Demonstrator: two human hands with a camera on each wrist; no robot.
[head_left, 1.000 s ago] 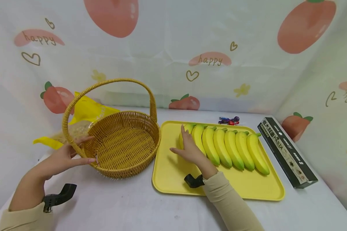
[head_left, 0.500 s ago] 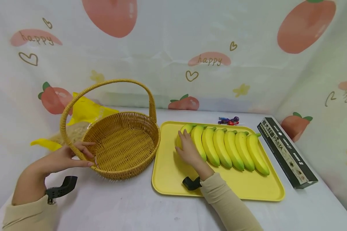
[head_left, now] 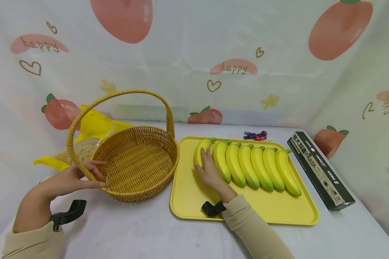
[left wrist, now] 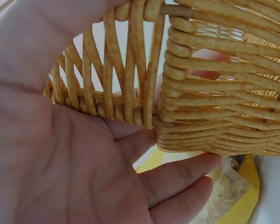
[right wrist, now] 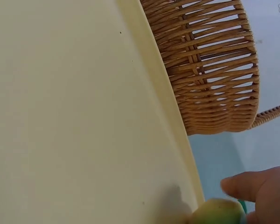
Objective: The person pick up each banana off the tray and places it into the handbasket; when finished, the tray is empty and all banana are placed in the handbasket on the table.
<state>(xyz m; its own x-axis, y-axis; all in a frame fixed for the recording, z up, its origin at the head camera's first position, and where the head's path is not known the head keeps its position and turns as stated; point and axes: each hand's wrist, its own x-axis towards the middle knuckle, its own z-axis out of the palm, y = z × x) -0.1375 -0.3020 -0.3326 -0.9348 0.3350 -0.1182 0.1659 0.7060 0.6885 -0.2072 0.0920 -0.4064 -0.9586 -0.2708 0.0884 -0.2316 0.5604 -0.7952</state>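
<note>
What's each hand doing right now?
Left hand: grips the woven wicker basket at its rim.
Right hand: fingers curled round the leftmost yellow banana.

Golden-tan woven basket [head_left: 139, 162] at left, pale yellow tray [head_left: 194, 198] at right with yellow, green-tipped bananas [head_left: 246, 163], black printed box [head_left: 321, 171] far right, white backdrop [head_left: 188, 46] patterned with pink fruit and hearts.

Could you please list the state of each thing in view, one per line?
Woven wicker basket: upright, empty, handle raised.
Left hand: holds the basket's rim.
Right hand: grips the leftmost yellow banana.
Other six bananas: lying in a row.
Yellow tray: flat on the table.
Black pasta box: lying closed.
</note>
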